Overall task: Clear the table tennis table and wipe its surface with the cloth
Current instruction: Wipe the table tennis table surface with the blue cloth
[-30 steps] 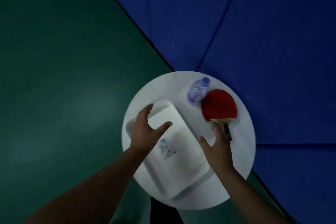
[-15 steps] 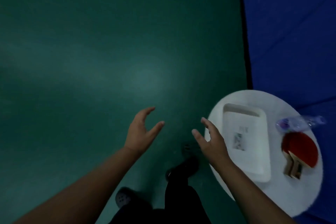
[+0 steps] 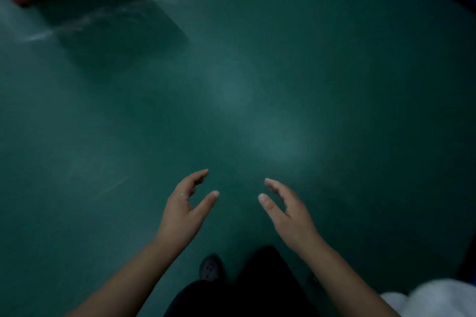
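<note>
Both the left hand (image 3: 181, 210) and right hand (image 3: 289, 210) hang empty, fingers apart, over green floor (image 3: 231, 85). No cloth is visible, so wiping could stall.

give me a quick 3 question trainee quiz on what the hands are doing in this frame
1. True or false: the left hand holds a cloth.
2. Multiple choice: what lies under both hands? A) a blue mat B) the green floor C) a white tray
3. Fill in: the right hand has its fingers loosely ____ and holds nothing.

Key
1. False: it is empty, thumb and fingers apart.
2. B. Only a white edge shows at the bottom right corner, and a shoe below the hands.
3. curved
</note>
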`<state>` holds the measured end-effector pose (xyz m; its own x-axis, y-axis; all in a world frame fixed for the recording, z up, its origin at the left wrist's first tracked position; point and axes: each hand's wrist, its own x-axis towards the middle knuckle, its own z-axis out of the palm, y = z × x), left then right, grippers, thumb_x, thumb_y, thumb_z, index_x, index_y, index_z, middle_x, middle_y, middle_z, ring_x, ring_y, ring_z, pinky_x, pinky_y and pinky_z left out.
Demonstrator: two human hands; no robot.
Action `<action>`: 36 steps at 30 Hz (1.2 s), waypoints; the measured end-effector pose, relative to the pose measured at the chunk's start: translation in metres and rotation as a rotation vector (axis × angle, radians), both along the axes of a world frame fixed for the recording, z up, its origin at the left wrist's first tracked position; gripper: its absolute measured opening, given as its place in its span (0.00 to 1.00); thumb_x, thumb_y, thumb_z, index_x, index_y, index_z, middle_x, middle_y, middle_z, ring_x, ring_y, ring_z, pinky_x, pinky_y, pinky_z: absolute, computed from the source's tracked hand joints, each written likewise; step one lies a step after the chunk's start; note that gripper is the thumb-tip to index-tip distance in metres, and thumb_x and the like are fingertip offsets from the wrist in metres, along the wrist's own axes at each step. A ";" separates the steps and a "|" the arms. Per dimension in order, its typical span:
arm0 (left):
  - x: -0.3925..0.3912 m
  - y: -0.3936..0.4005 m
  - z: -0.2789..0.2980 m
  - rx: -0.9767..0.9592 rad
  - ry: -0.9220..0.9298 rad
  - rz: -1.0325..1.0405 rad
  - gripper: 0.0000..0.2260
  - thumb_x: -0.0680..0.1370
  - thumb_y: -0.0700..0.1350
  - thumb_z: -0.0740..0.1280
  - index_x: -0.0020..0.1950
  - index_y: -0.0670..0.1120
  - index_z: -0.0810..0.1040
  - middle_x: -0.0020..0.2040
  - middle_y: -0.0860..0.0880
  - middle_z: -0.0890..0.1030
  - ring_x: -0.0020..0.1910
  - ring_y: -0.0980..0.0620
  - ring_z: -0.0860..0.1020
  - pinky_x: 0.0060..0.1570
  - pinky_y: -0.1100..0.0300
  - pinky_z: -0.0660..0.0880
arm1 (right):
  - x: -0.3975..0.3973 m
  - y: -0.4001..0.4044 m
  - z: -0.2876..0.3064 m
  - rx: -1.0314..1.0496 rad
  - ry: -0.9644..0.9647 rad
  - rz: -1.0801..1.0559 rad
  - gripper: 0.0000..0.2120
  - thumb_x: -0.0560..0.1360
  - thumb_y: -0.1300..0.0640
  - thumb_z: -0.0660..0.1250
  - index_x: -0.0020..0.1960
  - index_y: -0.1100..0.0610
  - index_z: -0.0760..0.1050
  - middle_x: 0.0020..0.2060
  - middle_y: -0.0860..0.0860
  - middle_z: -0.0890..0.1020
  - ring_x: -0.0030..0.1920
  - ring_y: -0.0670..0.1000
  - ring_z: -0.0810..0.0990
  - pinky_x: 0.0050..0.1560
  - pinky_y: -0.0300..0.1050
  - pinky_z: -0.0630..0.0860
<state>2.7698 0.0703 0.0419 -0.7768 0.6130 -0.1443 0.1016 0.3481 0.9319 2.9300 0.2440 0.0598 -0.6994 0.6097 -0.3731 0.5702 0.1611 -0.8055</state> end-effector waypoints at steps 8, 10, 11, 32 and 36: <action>-0.115 -0.068 0.013 0.022 -0.017 0.376 0.22 0.70 0.61 0.68 0.64 0.60 0.74 0.64 0.57 0.78 0.64 0.62 0.76 0.64 0.61 0.70 | -0.166 -0.008 0.011 -0.056 0.069 0.264 0.37 0.63 0.18 0.57 0.64 0.37 0.71 0.64 0.35 0.76 0.66 0.35 0.73 0.71 0.45 0.69; -0.149 -0.074 0.012 0.016 -0.023 0.451 0.21 0.71 0.60 0.69 0.64 0.60 0.74 0.64 0.56 0.79 0.64 0.62 0.76 0.64 0.60 0.71 | -0.214 -0.005 0.009 -0.077 0.060 0.337 0.35 0.63 0.18 0.59 0.63 0.36 0.71 0.64 0.35 0.76 0.66 0.35 0.72 0.71 0.45 0.69; -0.167 -0.076 0.012 0.008 -0.021 0.482 0.21 0.71 0.59 0.69 0.63 0.61 0.74 0.64 0.56 0.79 0.64 0.62 0.76 0.65 0.59 0.71 | -0.239 -0.002 0.007 -0.085 0.056 0.368 0.33 0.64 0.20 0.60 0.63 0.35 0.71 0.64 0.35 0.76 0.66 0.35 0.72 0.71 0.46 0.69; -0.579 -0.171 0.023 -0.048 0.004 0.984 0.18 0.75 0.43 0.74 0.62 0.57 0.77 0.62 0.58 0.79 0.63 0.64 0.76 0.68 0.58 0.70 | -0.789 -0.070 0.016 -0.088 0.062 0.833 0.33 0.67 0.24 0.62 0.67 0.38 0.70 0.64 0.35 0.76 0.66 0.36 0.72 0.72 0.50 0.69; -0.698 -0.217 0.022 0.028 -0.044 1.025 0.18 0.73 0.47 0.75 0.61 0.57 0.77 0.61 0.56 0.80 0.62 0.62 0.77 0.68 0.54 0.71 | -0.897 -0.116 0.019 -0.101 0.093 0.744 0.36 0.66 0.23 0.63 0.68 0.42 0.72 0.63 0.38 0.78 0.65 0.37 0.74 0.70 0.52 0.71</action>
<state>2.0717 -0.1462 0.0637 -0.9234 -0.3386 -0.1808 -0.2666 0.2268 0.9368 2.0335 0.1276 0.0785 -0.9444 -0.0697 -0.3212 0.2686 0.3996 -0.8765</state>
